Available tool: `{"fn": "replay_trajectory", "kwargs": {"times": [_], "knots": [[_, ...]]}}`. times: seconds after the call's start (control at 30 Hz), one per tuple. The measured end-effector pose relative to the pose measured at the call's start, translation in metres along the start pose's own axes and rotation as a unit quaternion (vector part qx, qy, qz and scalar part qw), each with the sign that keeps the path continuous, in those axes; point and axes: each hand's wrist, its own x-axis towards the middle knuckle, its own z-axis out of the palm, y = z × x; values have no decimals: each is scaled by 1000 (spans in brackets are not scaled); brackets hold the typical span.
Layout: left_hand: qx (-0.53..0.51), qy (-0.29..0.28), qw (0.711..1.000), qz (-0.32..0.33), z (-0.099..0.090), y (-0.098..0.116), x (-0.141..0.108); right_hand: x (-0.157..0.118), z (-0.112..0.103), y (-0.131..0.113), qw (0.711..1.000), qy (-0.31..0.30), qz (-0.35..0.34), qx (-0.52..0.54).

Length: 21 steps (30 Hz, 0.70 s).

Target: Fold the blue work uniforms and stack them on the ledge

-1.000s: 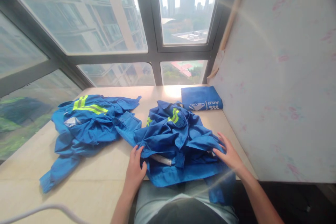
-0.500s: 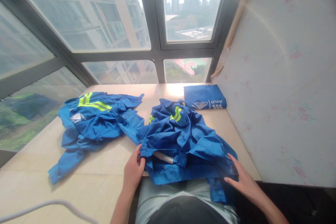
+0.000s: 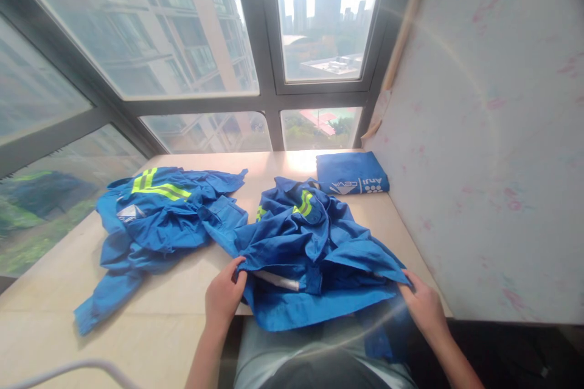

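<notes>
blue jacket lies between the hands, which pinch its near edge.

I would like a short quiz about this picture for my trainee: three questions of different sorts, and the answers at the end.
1. True or false: the left hand and the right hand grip two different garments.

2. Where on the tabletop does the folded blue cloth lie?
A) near left corner
B) far right, beside the wall
C) far left corner

3. Fill the gap: the lettering on the folded blue cloth is ____ in colour.

Key:
1. False; the fingers of both hands hold the same rumpled blue garment.
2. B
3. white
</notes>
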Motion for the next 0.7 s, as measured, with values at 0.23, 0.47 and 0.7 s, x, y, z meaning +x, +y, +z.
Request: {"fn": "replay_trajectory", "kwargs": {"times": [0.23,0.47,0.7], "knots": [[8,35,997,-65,-29,-16,13,20,-46,-13,993,38,22,-105],[-146,-8,988,-43,-36,-20,14,21,-66,-24,997,53,15,-57],[-403,-132,906,-3,-81,-35,-20,-9,-106,-31,979,-119,5,165]]}}
